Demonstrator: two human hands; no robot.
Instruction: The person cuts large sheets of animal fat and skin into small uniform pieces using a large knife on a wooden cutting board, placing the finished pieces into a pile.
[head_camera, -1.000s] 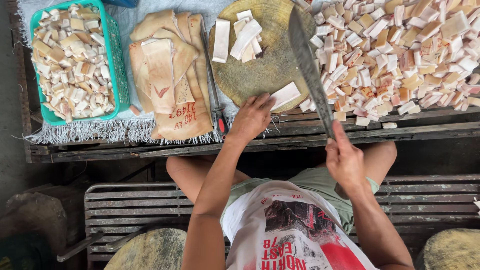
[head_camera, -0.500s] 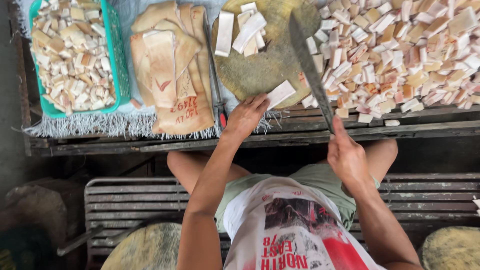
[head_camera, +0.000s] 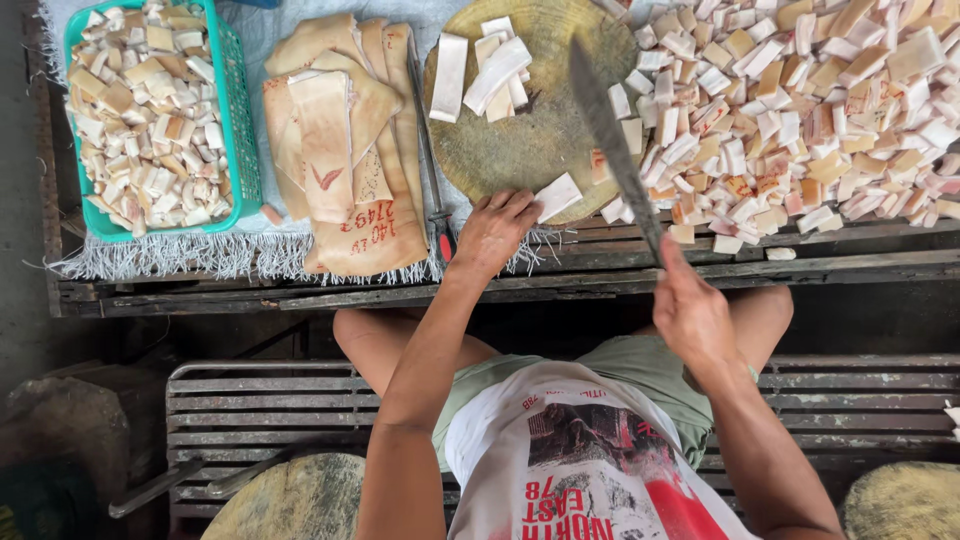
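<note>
While a pale rectangular strip (head_camera: 558, 196) is pinched at the near edge of the round wooden chopping block (head_camera: 530, 140) by the left hand (head_camera: 494, 232), a long dark blade (head_camera: 612, 140) is held raised over the block by the right hand (head_camera: 690, 315), whose fingers are closed tightly around the handle. The block surface looks rough and worn, with a yellowish-green tone. More white strips (head_camera: 488, 72) are lying at its far side. A big heap of small cut cubes (head_camera: 800, 110), white with pinkish-brown sides, is spread to the right. Flat slabs of skin with red stamps (head_camera: 345, 150) are stacked to the left, beside a green plastic basket (head_camera: 240, 130) filled with the same cubes. Compared with the earlier frames, the left hand has been moved a little nearer to the block edge, and the strip is kept under the fingertips; the blade stays lifted at a similar slant.
</note>
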